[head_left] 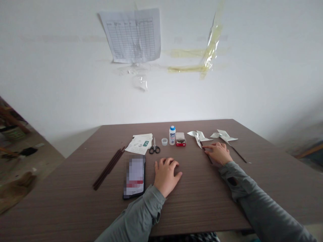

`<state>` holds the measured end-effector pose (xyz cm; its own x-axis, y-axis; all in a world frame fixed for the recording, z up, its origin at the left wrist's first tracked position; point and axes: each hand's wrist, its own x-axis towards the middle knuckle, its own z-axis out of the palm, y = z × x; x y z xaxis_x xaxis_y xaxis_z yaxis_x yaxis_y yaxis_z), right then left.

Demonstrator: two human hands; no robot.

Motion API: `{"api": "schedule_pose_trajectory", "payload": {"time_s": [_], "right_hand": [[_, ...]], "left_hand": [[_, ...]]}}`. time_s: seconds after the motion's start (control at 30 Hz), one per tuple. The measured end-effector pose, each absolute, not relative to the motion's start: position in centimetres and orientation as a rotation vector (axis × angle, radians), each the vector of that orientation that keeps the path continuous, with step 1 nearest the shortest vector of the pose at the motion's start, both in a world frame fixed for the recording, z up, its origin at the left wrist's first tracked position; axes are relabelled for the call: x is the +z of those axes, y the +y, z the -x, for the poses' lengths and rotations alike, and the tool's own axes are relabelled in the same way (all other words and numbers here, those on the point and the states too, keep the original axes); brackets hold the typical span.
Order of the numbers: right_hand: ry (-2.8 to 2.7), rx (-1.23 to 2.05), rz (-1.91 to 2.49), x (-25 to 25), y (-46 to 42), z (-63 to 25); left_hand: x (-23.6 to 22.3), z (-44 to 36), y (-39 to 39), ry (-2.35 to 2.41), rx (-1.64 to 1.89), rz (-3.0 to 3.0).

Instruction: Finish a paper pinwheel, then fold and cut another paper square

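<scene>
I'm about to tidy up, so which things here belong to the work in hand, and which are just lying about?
Likely the work:
- pinwheels
- loose sticks
- papers
- scissors
- bottle
- red box

Likely just about:
- phone
- wall sheet
- cup, use unclear

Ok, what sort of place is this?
Probably an improvised craft table in a plain room: paper pinwheels, scissors and a glue-like bottle on a wood-look tabletop, with a taped-up printed sheet on the wall.

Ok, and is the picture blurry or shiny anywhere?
Head view: bright glints on the yellow tape; tiny print on the taped-up paper too fuzzy to read. Same view: blocky squares over part of the phone; wall darker at far right.
</scene>
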<state>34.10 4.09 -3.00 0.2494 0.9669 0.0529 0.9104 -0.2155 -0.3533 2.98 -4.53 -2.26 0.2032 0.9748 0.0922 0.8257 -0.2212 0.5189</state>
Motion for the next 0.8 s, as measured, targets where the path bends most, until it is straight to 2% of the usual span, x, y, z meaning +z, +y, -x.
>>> {"api": "schedule_pose_trajectory", "payload": {"time_s": [0.3, 0.8], "right_hand": [[-1.637, 0.238, 2.354, -2.9, 4.3, -37.1], [-1.542, 0.129, 2.420, -4.8, 5.7, -43.2]], "left_hand": [[-2.6, -2.9, -4.5, 1.689, 0.662, -2.104], [-2.0, -2.9, -4.7, 1.688, 0.587, -2.134]]}}
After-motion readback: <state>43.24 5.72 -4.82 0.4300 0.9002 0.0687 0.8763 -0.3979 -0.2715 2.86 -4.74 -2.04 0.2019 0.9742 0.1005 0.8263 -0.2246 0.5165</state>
